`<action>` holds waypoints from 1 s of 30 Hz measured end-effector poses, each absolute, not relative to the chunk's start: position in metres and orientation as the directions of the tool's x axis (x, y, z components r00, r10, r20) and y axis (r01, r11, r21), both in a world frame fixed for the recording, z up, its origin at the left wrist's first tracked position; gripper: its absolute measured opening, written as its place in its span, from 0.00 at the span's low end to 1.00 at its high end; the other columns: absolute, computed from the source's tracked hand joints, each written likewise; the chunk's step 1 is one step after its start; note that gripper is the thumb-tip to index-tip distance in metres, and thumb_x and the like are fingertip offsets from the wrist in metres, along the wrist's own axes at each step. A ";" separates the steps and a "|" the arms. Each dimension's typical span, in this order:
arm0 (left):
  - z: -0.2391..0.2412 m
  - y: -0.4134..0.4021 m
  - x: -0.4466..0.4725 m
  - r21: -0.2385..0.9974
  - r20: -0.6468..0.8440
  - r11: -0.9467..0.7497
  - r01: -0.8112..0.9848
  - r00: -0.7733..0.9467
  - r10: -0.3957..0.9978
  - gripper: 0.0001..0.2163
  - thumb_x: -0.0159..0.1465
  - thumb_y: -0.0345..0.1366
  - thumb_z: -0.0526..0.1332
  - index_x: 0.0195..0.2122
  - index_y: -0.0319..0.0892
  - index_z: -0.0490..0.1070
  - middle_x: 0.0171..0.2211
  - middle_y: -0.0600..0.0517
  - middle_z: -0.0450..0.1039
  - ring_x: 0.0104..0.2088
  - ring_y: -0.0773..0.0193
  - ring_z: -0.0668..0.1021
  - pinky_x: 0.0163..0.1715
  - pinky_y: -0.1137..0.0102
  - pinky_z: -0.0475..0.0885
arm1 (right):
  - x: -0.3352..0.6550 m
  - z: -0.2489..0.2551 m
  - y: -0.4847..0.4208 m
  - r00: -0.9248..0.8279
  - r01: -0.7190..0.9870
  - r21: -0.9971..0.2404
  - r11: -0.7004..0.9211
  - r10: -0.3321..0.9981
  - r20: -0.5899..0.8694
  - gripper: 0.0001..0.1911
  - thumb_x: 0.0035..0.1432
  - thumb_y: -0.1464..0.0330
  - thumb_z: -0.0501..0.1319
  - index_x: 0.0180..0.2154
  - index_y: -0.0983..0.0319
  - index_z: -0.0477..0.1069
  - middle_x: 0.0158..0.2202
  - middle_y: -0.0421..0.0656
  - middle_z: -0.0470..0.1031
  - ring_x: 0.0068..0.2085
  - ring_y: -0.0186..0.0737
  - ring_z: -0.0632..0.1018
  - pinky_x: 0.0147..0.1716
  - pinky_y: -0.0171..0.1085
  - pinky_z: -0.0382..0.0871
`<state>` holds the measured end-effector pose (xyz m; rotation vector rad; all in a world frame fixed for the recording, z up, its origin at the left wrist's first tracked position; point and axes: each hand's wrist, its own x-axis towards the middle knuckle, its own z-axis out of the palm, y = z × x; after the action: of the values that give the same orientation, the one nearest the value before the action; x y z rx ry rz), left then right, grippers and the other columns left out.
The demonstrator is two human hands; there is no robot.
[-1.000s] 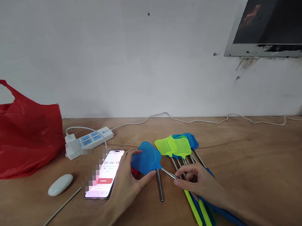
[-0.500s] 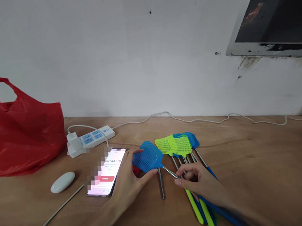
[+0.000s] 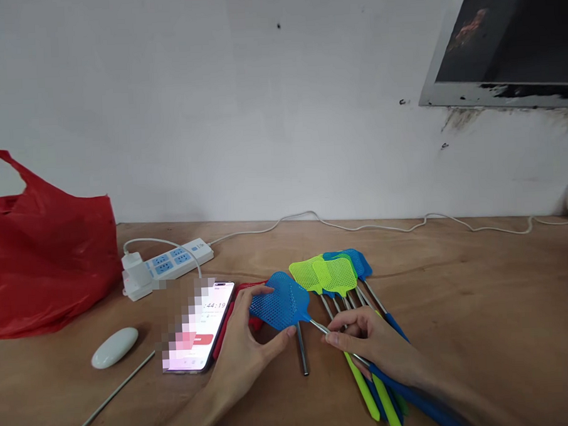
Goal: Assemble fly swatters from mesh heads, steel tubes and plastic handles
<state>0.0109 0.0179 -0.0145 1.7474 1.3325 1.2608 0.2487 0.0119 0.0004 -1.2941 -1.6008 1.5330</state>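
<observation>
A blue fly swatter [image 3: 282, 301] with a mesh head is between my hands. My left hand [image 3: 247, 340] curves around its head, fingers on the upper edge and the thumb at the lower edge. With thumb and fingers, my right hand [image 3: 359, 335] pinches its thin metal shaft; the blue handle runs toward the lower right. A red mesh piece [image 3: 256, 286] lies partly hidden under my left hand and the blue head. A shiny metal rod [image 3: 303, 353] sticks out below the blue head. Several green fly swatters [image 3: 338, 274] and blue ones [image 3: 361, 266] lie fanned beside and under my right hand.
A phone [image 3: 199, 330] with a lit timer screen lies left of my left hand, near a white oval object [image 3: 115, 348]. Behind them is a white power strip [image 3: 173, 265] with a plug and cables. A red plastic bag [image 3: 51, 261] stands at the far left.
The blue swatter's head has shifted slightly right and down, showing more of the red mesh under it. My view has turned slightly right. Both hands keep their hold.
</observation>
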 end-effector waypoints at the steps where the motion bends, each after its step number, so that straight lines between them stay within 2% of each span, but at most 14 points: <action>1: -0.015 0.018 0.011 0.881 0.311 -0.305 0.362 0.042 0.949 0.23 0.58 0.41 0.69 0.52 0.49 0.64 0.52 0.47 0.69 0.50 0.49 0.75 0.48 0.54 0.74 | 0.249 0.001 0.012 -0.379 0.249 -0.961 -0.122 0.901 -0.212 0.23 0.51 0.47 0.65 0.31 0.61 0.71 0.12 0.29 0.60 0.13 0.29 0.62 0.13 0.30 0.52; 6: -0.019 0.015 0.013 0.919 0.274 -0.282 0.274 0.068 0.959 0.24 0.59 0.42 0.68 0.56 0.49 0.65 0.56 0.45 0.71 0.51 0.47 0.77 0.51 0.52 0.74 | 0.253 0.011 0.013 -0.374 0.234 -0.967 -0.095 0.910 -0.180 0.24 0.51 0.47 0.65 0.31 0.62 0.72 0.11 0.29 0.61 0.12 0.29 0.61 0.13 0.30 0.52; 11: -0.015 0.012 0.016 0.928 0.301 -0.305 0.213 0.053 0.952 0.22 0.62 0.42 0.64 0.57 0.49 0.65 0.58 0.46 0.69 0.56 0.48 0.74 0.53 0.55 0.72 | 0.259 0.010 0.018 -0.381 0.301 -0.950 -0.086 0.902 -0.202 0.22 0.51 0.49 0.66 0.30 0.62 0.73 0.11 0.31 0.62 0.12 0.28 0.61 0.13 0.30 0.52; 14: -0.012 0.015 0.016 0.947 0.274 -0.270 0.171 0.004 0.962 0.18 0.63 0.43 0.63 0.53 0.47 0.67 0.52 0.46 0.72 0.52 0.50 0.76 0.49 0.56 0.74 | 0.259 0.003 0.019 -0.359 0.288 -0.953 -0.091 0.913 -0.196 0.21 0.50 0.50 0.67 0.30 0.62 0.72 0.11 0.30 0.61 0.12 0.29 0.62 0.13 0.30 0.51; 18: -0.012 0.021 0.015 0.962 0.257 -0.252 0.102 -0.045 0.965 0.14 0.59 0.44 0.65 0.43 0.46 0.67 0.47 0.48 0.74 0.42 0.55 0.79 0.40 0.60 0.77 | 0.255 -0.004 0.015 -0.333 0.263 -0.961 -0.082 0.927 -0.170 0.22 0.49 0.49 0.67 0.33 0.61 0.70 0.12 0.28 0.60 0.12 0.29 0.61 0.13 0.30 0.52; 23: -0.015 0.023 0.013 0.968 0.245 -0.241 0.064 -0.065 0.967 0.14 0.56 0.44 0.67 0.38 0.46 0.64 0.52 0.45 0.71 0.45 0.52 0.78 0.37 0.61 0.77 | 0.251 -0.010 0.009 -0.299 0.215 -0.973 -0.080 0.943 -0.144 0.23 0.48 0.49 0.68 0.35 0.60 0.68 0.13 0.26 0.57 0.13 0.28 0.61 0.13 0.30 0.52; 30: -0.018 0.023 0.013 0.964 0.264 -0.265 -0.006 -0.070 0.962 0.14 0.56 0.40 0.69 0.38 0.45 0.65 0.47 0.47 0.72 0.42 0.54 0.77 0.37 0.63 0.75 | 0.249 -0.006 0.008 -0.301 0.224 -0.971 -0.087 0.941 -0.154 0.25 0.46 0.47 0.68 0.33 0.60 0.70 0.14 0.27 0.57 0.13 0.27 0.59 0.13 0.30 0.50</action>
<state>0.0131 0.0226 -0.0182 1.3584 1.1098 1.4646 0.2487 0.0079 -0.0063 -1.2903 -1.5484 1.4369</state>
